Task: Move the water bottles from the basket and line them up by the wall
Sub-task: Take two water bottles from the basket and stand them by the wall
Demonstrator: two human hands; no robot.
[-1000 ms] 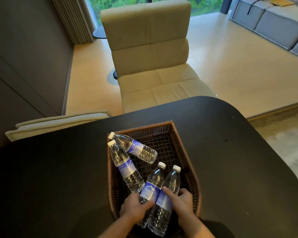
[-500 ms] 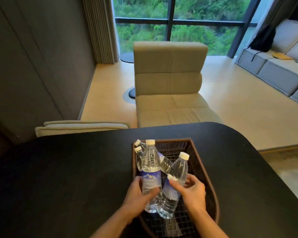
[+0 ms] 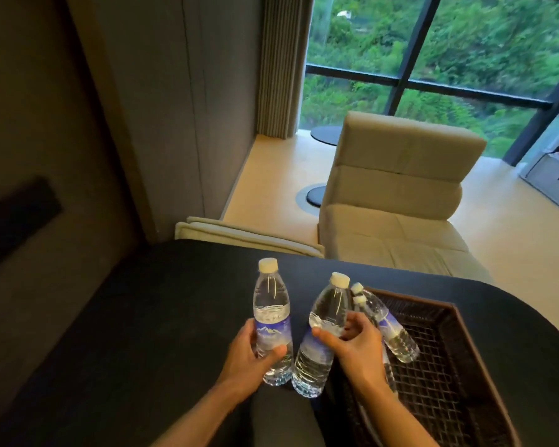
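Observation:
My left hand (image 3: 250, 351) grips a clear water bottle (image 3: 271, 314) with a blue label and white cap, held upright above the black table (image 3: 136, 333), left of the basket. My right hand (image 3: 357, 345) grips a second bottle (image 3: 326, 321), tilted slightly right, just outside the basket's left rim. The brown wicker basket (image 3: 465, 343) sits at the lower right. Two more bottles lie inside it; one (image 3: 391, 327) shows fully and the other (image 3: 359, 300) is mostly hidden behind my right hand.
A dark wall (image 3: 46, 188) runs along the table's left side. Beyond the table stand a beige lounge chair (image 3: 397, 201) and a folded beige cushion (image 3: 239, 232). A large window (image 3: 433, 59) fills the far side.
Both hands have lifted their bottles out of the basket and carried them left over the table. The camera has swung left and up, toward the wall.

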